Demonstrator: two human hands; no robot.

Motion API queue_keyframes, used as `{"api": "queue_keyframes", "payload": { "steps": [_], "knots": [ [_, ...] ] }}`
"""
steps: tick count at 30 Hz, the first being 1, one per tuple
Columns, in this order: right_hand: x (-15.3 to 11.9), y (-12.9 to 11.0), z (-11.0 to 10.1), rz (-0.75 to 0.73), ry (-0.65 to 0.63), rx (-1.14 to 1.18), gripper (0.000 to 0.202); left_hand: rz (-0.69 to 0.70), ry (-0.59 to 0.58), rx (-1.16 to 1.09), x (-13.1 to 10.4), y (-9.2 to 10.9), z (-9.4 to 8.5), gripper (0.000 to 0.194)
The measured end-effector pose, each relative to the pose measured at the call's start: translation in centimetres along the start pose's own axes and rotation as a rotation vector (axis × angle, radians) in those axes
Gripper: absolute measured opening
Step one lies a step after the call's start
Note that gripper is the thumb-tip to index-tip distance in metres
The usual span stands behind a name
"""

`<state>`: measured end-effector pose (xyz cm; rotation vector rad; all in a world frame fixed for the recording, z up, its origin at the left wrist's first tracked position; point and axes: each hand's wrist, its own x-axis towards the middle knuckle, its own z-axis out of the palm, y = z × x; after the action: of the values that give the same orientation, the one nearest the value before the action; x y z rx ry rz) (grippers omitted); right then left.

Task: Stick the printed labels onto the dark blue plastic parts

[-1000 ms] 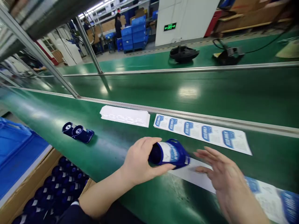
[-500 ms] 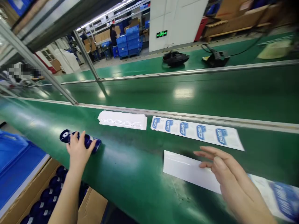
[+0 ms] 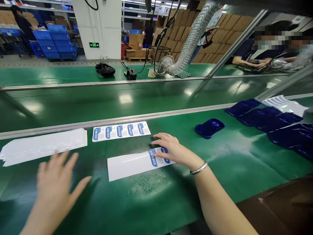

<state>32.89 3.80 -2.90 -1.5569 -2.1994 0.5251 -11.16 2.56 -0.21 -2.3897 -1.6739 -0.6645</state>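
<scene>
- Right hand, fingers spread, presses flat on a white backing sheet with one blue label lying at centre of the green belt.
- Left hand hovers open and empty at eight o'clock.
- A full blue-label sheet lies at twelve o'clock; a stack of blank white sheets at ten; a dark blue velvet pouch at two.

Green conveyor belt runs left to right, metal rail along its near lane. Far side: white pillar with green exit sign, blue crates far left, cardboard boxes stacked far right. Silver flex duct drops to a small fan. Ceiling strip lights glare on the belt.
</scene>
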Motion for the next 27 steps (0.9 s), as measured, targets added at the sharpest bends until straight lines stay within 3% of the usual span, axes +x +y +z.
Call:
{"api": "queue_keyframes", "payload": {
  "steps": [2,4,6,8,10,11,13,15,18,20,22,25,27],
  "knots": [
    [0.4,-0.9,0.5,-0.073,-0.017,0.072,0.028,0.29,-0.097,-0.038,0.7,4.3,2.5,0.073],
    [0.6,-2.0,0.4,-0.123,-0.027,0.1,0.023,0.478,-0.184,-0.079,1.0,8.2,4.7,0.084],
    [0.6,-2.9,-0.4,-0.177,-0.025,0.136,0.023,0.577,-0.224,-0.109,0.9,11.1,6.5,0.095],
    [0.2,-3.1,-1.5,-0.248,0.028,0.261,0.027,0.612,-0.217,-0.113,0.6,12.8,8.0,0.099],
    [-0.4,-2.4,-3.0,-0.286,0.21,0.422,0.034,0.598,-0.188,-0.093,0.3,13.2,9.1,0.097],
    [-0.7,-1.6,-3.7,-0.259,0.371,0.474,0.036,0.583,-0.178,-0.08,0.3,13.2,9.5,0.095],
    [-1.4,0.9,-5.3,-0.065,0.782,0.426,0.036,0.558,-0.169,-0.058,0.2,12.8,9.9,0.093],
    [-2.0,4.2,-6.8,0.305,1.128,0.184,0.048,0.542,-0.17,-0.046,0.2,12.5,9.9,0.091],
    [-2.8,9.3,-8.2,0.535,1.185,0.072,0.098,0.528,-0.183,-0.051,0.3,12.5,9.8,0.088],
    [-3.3,11.7,-8.4,0.635,1.179,0.057,0.105,0.52,-0.198,-0.075,0.5,12.6,9.8,0.087],
    [-3.8,12.6,-8.2,0.698,1.152,0.073,0.106,0.497,-0.221,-0.123,0.7,12.7,9.8,0.085],
    [-3.7,10.6,-7.7,0.703,1.131,0.101,0.11,0.447,-0.274,-0.301,0.9,12.6,9.3,0.08],
    [-2.8,7.2,-6.9,0.56,1.141,0.09,0.112,0.391,-0.348,-0.54,0.9,12.9,8.3,0.077]
  ]
}}
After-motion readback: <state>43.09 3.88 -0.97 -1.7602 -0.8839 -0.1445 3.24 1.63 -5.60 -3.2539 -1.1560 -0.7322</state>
